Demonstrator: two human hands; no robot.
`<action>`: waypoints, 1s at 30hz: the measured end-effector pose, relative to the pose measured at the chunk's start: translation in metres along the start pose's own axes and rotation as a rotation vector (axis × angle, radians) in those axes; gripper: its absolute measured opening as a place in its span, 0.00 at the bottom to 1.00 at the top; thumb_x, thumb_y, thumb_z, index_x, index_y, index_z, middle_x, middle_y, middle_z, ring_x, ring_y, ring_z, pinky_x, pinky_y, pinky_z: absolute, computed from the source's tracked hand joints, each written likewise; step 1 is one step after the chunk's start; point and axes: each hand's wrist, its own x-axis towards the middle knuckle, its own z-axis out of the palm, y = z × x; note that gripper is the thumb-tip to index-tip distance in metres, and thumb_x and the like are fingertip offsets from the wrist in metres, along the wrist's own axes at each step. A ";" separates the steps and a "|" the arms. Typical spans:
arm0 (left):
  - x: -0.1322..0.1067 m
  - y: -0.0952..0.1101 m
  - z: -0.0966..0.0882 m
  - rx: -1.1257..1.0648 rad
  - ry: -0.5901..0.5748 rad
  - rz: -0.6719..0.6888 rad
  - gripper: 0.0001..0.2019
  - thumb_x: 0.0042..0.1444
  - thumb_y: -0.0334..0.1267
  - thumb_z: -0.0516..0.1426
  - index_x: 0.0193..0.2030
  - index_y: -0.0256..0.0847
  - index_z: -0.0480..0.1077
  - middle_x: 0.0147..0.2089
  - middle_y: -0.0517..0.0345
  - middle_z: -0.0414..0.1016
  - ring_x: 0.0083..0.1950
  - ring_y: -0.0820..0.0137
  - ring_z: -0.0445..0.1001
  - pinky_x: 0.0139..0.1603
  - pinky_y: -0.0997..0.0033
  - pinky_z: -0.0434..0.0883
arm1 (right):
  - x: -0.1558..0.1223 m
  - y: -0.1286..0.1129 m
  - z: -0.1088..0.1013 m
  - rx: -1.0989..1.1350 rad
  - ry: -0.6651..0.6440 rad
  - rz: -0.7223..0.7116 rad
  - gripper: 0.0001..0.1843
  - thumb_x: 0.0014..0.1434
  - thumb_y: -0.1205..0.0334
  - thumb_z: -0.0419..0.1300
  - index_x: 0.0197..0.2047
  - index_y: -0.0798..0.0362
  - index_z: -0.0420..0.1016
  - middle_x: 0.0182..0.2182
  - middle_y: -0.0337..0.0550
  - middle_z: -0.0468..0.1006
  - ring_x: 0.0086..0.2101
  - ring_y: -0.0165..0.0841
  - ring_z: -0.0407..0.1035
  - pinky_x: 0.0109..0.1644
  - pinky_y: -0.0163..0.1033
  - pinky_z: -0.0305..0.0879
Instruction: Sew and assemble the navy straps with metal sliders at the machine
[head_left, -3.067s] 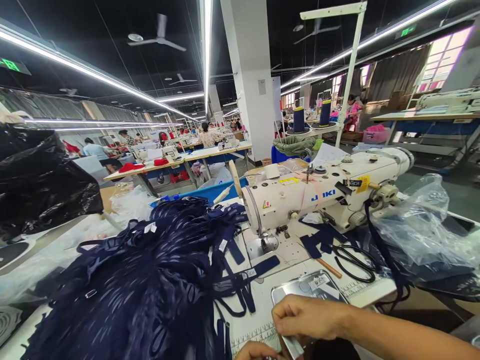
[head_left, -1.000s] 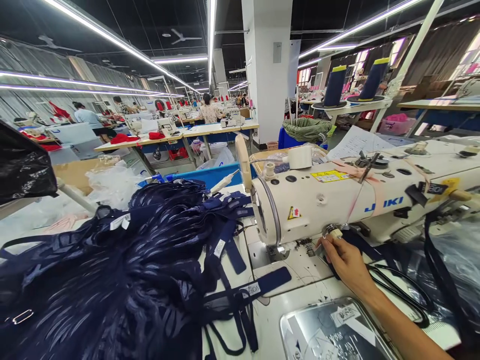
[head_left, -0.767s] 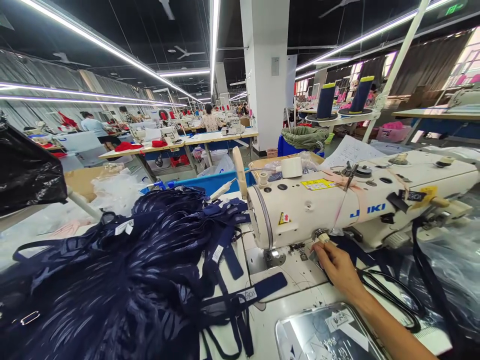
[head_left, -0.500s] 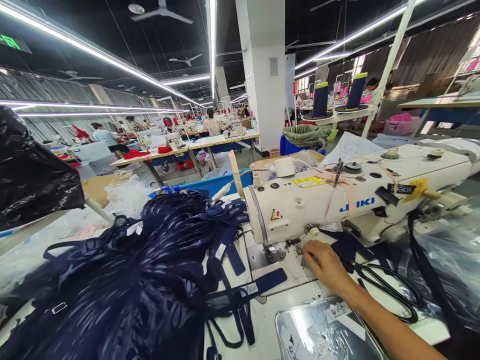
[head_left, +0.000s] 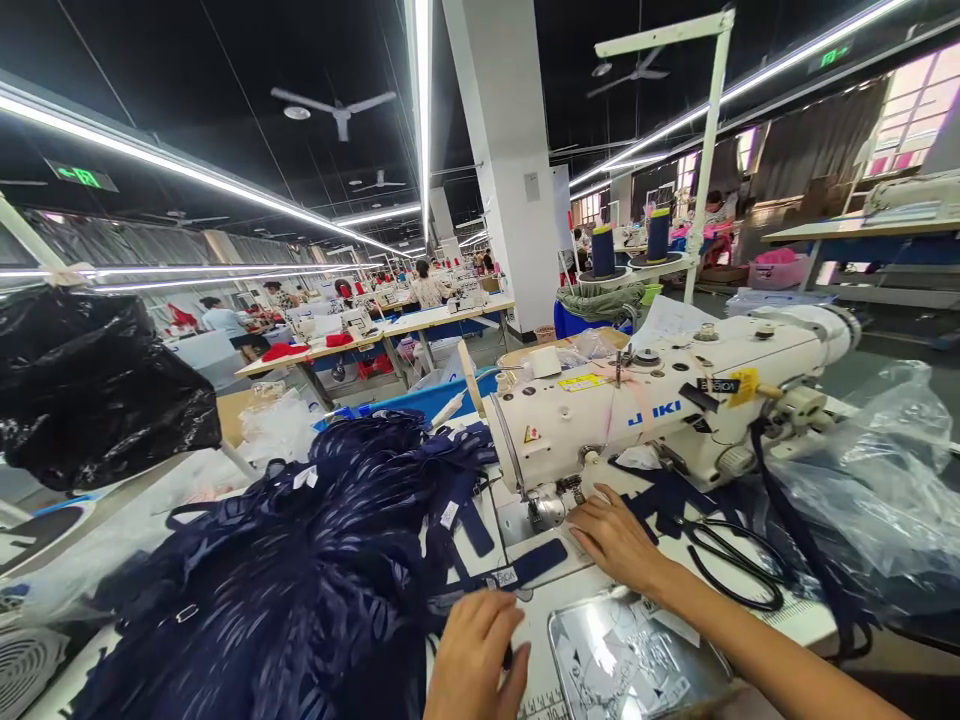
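Our right hand (head_left: 611, 535) lies flat on the table (head_left: 600, 570), grip released, fingertips at the needle plate (head_left: 551, 510) under the machine (head_left: 645, 410). Our left hand (head_left: 476, 655), at 6 o'clock, is loosely curled on a navy strap (head_left: 525, 568); we cannot tell if it grasps. Garments (head_left: 300, 570) pile at 8 o'clock, scissors (head_left: 731, 560) at 3.

A single head-worn camera looks forward and slightly down from close above the tabletop (head_left: 577, 585), facing the sewing machine (head_left: 660, 410), with the factory hall stretching behind.
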 end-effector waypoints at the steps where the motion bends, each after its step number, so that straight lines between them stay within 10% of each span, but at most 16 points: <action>1: 0.016 0.000 0.000 0.340 -0.035 0.085 0.14 0.53 0.28 0.49 0.44 0.40 0.70 0.46 0.46 0.71 0.49 0.60 0.67 0.52 0.52 0.61 | 0.001 -0.003 -0.002 0.014 -0.048 -0.005 0.13 0.59 0.69 0.46 0.34 0.53 0.72 0.31 0.41 0.75 0.35 0.32 0.66 0.55 0.47 0.46; 4: 0.051 -0.001 0.005 0.810 -0.037 0.052 0.14 0.48 0.21 0.49 0.39 0.29 0.71 0.42 0.37 0.72 0.46 0.54 0.69 0.49 0.47 0.60 | 0.000 -0.010 -0.006 0.036 -0.167 -0.004 0.13 0.58 0.69 0.46 0.35 0.53 0.71 0.34 0.42 0.75 0.37 0.32 0.66 0.55 0.47 0.47; 10: 0.049 -0.022 0.002 0.660 0.121 -0.019 0.18 0.47 0.18 0.41 0.34 0.30 0.71 0.36 0.39 0.72 0.41 0.55 0.69 0.44 0.50 0.61 | -0.006 -0.024 -0.005 -0.016 -0.339 0.022 0.11 0.56 0.70 0.48 0.39 0.56 0.70 0.38 0.49 0.73 0.40 0.38 0.65 0.48 0.44 0.57; 15: 0.026 -0.040 -0.017 0.305 0.304 -0.158 0.11 0.53 0.32 0.45 0.29 0.36 0.67 0.27 0.54 0.72 0.31 0.66 0.71 0.34 0.68 0.66 | 0.000 -0.044 0.014 0.031 -0.416 -0.085 0.15 0.53 0.70 0.52 0.45 0.57 0.68 0.47 0.53 0.68 0.47 0.41 0.62 0.51 0.44 0.57; 21: 0.000 -0.029 -0.034 -0.996 0.645 -0.328 0.12 0.44 0.44 0.58 0.26 0.37 0.65 0.24 0.58 0.71 0.25 0.72 0.69 0.26 0.76 0.66 | 0.034 -0.084 0.031 0.378 -0.443 -0.043 0.14 0.56 0.69 0.46 0.40 0.56 0.70 0.39 0.48 0.74 0.40 0.38 0.67 0.45 0.41 0.61; 30: -0.018 -0.024 -0.030 -1.077 0.643 -0.257 0.13 0.44 0.44 0.61 0.32 0.36 0.70 0.24 0.59 0.73 0.29 0.70 0.72 0.25 0.79 0.64 | 0.068 -0.144 0.025 1.085 -0.387 0.260 0.14 0.52 0.58 0.50 0.32 0.57 0.71 0.31 0.44 0.74 0.35 0.35 0.67 0.41 0.39 0.61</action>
